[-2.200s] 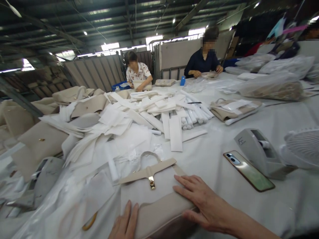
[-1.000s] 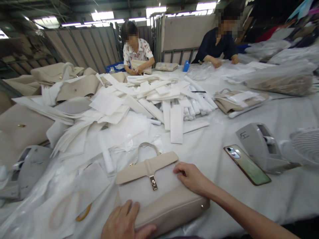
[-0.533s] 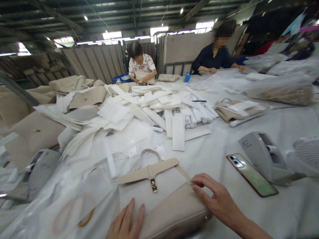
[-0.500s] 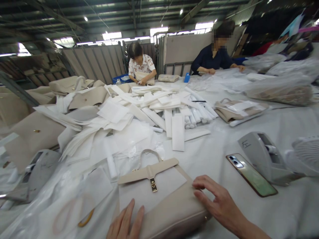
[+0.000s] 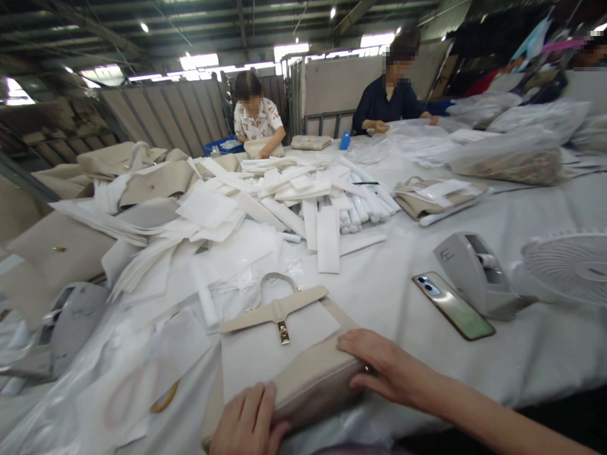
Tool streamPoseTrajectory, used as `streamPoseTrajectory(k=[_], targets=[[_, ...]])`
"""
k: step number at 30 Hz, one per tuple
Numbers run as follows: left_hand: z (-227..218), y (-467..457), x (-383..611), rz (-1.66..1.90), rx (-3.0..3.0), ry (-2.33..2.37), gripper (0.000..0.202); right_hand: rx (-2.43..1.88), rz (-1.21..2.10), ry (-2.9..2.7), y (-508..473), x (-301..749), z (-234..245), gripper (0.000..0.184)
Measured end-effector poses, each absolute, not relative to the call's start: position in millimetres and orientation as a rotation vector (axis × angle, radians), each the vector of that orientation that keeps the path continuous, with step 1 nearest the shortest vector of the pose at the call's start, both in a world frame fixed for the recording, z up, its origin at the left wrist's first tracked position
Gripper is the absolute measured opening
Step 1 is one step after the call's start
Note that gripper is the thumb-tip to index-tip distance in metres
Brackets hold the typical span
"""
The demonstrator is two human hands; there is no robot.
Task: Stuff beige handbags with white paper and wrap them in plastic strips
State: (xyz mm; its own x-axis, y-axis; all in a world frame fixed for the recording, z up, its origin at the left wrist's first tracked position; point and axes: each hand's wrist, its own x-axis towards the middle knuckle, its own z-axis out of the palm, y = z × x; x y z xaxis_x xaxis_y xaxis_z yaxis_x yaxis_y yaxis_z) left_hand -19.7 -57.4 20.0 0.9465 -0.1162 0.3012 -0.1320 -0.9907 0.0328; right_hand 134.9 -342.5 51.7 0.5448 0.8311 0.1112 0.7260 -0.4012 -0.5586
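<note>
A beige handbag [image 5: 279,360] with a gold clasp and a white sheet over its front lies flat on the white table before me. My left hand [image 5: 249,424] curls over its near bottom edge, fingers on top and thumb round the rim. My right hand [image 5: 379,370] grips the bag's right bottom corner, fingers on top and thumb below. The bag's handle [image 5: 277,281] points away from me.
A phone [image 5: 453,305], a grey tape dispenser [image 5: 469,272] and a white fan [image 5: 566,265] sit to the right. White padding strips [image 5: 327,237] and beige bags [image 5: 57,253] pile up ahead and left. Another dispenser [image 5: 71,328] stands left. Two people work across the table.
Both hands have gone from resting flat on the bag to gripping its near edge and right corner. The bag's near edge has come slightly toward me.
</note>
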Motion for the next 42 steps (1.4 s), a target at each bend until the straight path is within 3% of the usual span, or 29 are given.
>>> streamPoseTrajectory(k=[4,8,11,15,20,25,29,32,37,40,42], targets=[[59.0,-64.4,5.8,-0.36,2.976,-0.016,0.035,-2.332,0.63,-1.226,-321.2,149.9,73.6,0.038],[82.2,-72.9,15.2,-0.688,2.979,-0.056,0.06,-2.411,0.694,-1.353,-309.0,146.8,84.6,0.043],[83.6,-76.6,8.3,-0.704,3.047,-0.135,0.073,-2.382,0.589,-1.471,-310.1,138.4,82.5,0.054],[80.9,-78.5,4.7,-0.661,3.072,-0.096,0.055,-2.409,0.44,-1.519,-315.7,134.2,72.5,0.055],[81.9,-81.3,18.5,-0.722,3.104,-0.01,0.033,-2.49,0.32,-1.465,-312.1,141.3,51.9,0.04],[70.6,-86.9,19.3,-0.561,3.188,-0.033,0.031,-2.518,0.074,-1.461,-310.3,137.6,20.1,0.013],[61.1,-77.2,5.6,-0.31,3.193,-0.204,0.043,-2.325,-0.051,-1.501,-323.9,136.4,6.6,0.035],[59.8,-45.3,-7.7,-0.198,3.075,-0.359,0.055,-2.246,0.217,-1.517,-332.3,148.2,18.2,0.05],[53.7,21.5,-25.2,-0.277,2.836,-0.398,0.066,-2.152,0.584,-1.51,-331.8,167.0,49.3,0.054],[51.9,35.4,-29.9,-0.297,2.751,-0.356,0.061,-2.18,0.603,-1.491,-332.1,169.6,49.2,0.065],[53.6,34.2,-29.0,-0.293,2.695,-0.3,0.051,-2.212,0.567,-1.445,-333.6,170.9,40.5,0.063]])
